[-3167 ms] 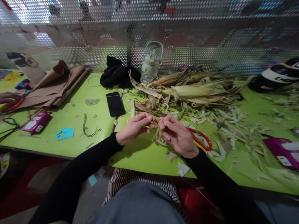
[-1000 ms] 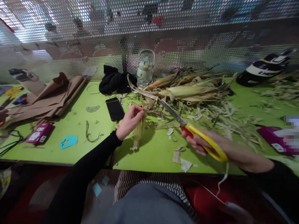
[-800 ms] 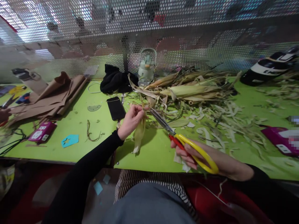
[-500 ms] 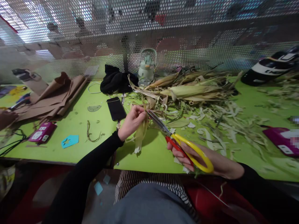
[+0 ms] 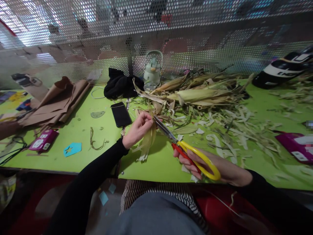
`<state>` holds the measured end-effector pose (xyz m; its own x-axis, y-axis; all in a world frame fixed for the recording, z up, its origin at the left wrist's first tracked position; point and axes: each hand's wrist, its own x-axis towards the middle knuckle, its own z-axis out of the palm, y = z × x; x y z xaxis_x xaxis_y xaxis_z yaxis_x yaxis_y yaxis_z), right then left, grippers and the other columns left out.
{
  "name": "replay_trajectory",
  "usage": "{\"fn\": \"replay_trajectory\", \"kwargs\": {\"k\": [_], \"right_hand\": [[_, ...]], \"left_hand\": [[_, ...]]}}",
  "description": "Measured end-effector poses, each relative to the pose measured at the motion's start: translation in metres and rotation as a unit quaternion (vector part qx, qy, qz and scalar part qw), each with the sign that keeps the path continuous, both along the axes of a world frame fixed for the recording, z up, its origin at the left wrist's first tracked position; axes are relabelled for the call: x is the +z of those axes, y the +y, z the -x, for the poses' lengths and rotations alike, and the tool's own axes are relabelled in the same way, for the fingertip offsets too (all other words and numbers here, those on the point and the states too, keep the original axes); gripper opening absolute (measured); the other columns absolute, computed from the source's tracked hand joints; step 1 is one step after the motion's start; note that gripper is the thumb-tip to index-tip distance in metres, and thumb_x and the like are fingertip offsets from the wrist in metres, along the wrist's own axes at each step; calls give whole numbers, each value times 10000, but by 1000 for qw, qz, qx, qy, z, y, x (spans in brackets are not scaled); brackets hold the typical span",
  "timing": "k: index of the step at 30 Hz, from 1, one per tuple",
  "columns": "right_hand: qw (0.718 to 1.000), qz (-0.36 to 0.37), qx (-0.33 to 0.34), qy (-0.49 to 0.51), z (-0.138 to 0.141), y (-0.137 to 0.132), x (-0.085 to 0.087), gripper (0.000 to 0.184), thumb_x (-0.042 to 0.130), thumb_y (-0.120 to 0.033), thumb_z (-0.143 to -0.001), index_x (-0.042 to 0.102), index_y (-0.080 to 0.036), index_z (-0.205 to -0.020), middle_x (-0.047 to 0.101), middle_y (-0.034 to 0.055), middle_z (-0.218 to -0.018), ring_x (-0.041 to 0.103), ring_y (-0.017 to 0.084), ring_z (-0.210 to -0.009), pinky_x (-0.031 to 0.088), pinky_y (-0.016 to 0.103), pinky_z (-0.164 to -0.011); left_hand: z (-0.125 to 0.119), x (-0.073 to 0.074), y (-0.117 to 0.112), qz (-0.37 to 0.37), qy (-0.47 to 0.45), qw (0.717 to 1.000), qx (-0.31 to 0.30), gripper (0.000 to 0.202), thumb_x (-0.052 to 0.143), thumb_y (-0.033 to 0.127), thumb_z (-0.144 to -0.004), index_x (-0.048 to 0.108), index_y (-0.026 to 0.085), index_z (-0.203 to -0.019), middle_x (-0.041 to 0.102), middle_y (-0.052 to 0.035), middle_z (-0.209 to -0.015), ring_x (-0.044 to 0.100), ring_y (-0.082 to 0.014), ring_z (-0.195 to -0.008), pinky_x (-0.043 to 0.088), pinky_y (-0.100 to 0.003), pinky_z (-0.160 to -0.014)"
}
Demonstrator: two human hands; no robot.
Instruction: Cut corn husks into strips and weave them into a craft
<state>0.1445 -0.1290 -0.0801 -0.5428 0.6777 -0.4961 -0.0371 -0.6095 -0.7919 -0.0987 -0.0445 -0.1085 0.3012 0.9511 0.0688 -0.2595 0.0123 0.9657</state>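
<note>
Pinched in my left hand (image 5: 140, 128) is a pale strip of corn husk (image 5: 146, 147) that hangs down over the green table. My right hand (image 5: 193, 160) grips a pair of scissors (image 5: 205, 160) with one yellow and one red handle. The blades look almost closed, and their tips reach the husk right beside my left fingertips. Whether the tips bite into the husk, I cannot tell. Behind both hands lies a heap of corn husks (image 5: 202, 94), with cut shreds (image 5: 227, 130) scattered to its right.
A black phone (image 5: 121, 115) lies left of my left hand. Behind it are a black cloth (image 5: 122, 85) and a green bottle (image 5: 153, 73). Brown paper (image 5: 61, 101) and a purple box (image 5: 44, 140) are at left; another person's hand (image 5: 9, 128) shows there. A black bottle (image 5: 278, 71) stands far right.
My right hand and the scissors have shifted slightly left, and the blades look a little more closed at the husk. The other person's hand at the left reaches further in.
</note>
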Motion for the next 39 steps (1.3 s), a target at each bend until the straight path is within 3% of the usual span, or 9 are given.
{"fn": "replay_trajectory", "kwargs": {"k": [5, 10, 14, 20, 26, 31, 34, 39], "right_hand": [[1000, -14, 9, 14, -2, -1, 2, 433, 752, -548, -816, 590, -201, -1018, 425, -59, -716, 366, 45, -523, 409, 147, -432], [998, -39, 39, -25, -10, -6, 3, 463, 690, -593, -851, 583, -201, -1072, 435, -56, -702, 364, 47, -509, 402, 168, -453], [996, -51, 60, -48, -16, -11, 5, 547, 672, -655, -829, 570, -193, -1103, 440, -55, -705, 389, 47, -502, 399, 182, -463], [993, -74, 76, -60, -15, -13, 5, 575, 680, -670, -810, 575, -194, -1116, 439, -46, -728, 407, 63, -517, 448, 212, -476], [996, -67, 51, -27, -6, -9, 2, 534, 687, -649, -819, 568, -204, -1091, 430, -53, -729, 376, 57, -525, 466, 197, -476], [997, -63, 37, -17, 2, -7, 6, 578, 703, -698, -775, 576, -205, -1048, 424, -62, -701, 357, 49, -521, 449, 168, -455], [994, -98, 19, -33, 5, -8, 5, 560, 657, -716, -803, 578, -203, -1011, 445, -63, -667, 342, 39, -468, 396, 166, -408], [983, -143, -10, -117, 7, -9, -1, 528, 491, -728, -900, 559, -204, -921, 416, -91, -536, 296, 26, -333, 272, 184, -347]], "left_hand": [[3, 0, -1, -2, -24, 999, -34, 283, 717, 385, -850, 492, 213, -861, 672, -19, -867, 675, -178, -917, 510, -335, -895], [5, 9, -3, -16, -98, 993, -68, 253, 705, 360, -848, 506, 204, -833, 736, -62, -1081, 686, -209, -1084, 478, -398, -1036], [5, 12, -3, -14, -108, 992, -66, 220, 706, 345, -850, 546, 197, -877, 715, -82, -1233, 660, -222, -1204, 454, -411, -1084], [6, 9, -4, -25, -102, 992, -68, 210, 706, 349, -870, 566, 192, -882, 700, -88, -1272, 654, -239, -1234, 416, -425, -1125], [5, 1, -4, -44, -83, 992, -88, 201, 666, 346, -902, 531, 198, -894, 728, -79, -1148, 673, -227, -1147, 442, -413, -1070], [3, -5, -2, -26, -35, 998, -50, 291, 716, 430, -859, 537, 202, -882, 695, -29, -932, 687, -196, -928, 502, -351, -912], [-1, -5, -2, -23, -64, 996, -56, 355, 778, 455, -809, 548, 195, -882, 640, 19, -845, 684, -137, -775, 529, -302, -813], [-4, -2, -2, -39, -82, 992, -84, 373, 766, 463, -830, 517, 189, -873, 675, 11, -774, 701, -133, -742, 563, -315, -806]]}}
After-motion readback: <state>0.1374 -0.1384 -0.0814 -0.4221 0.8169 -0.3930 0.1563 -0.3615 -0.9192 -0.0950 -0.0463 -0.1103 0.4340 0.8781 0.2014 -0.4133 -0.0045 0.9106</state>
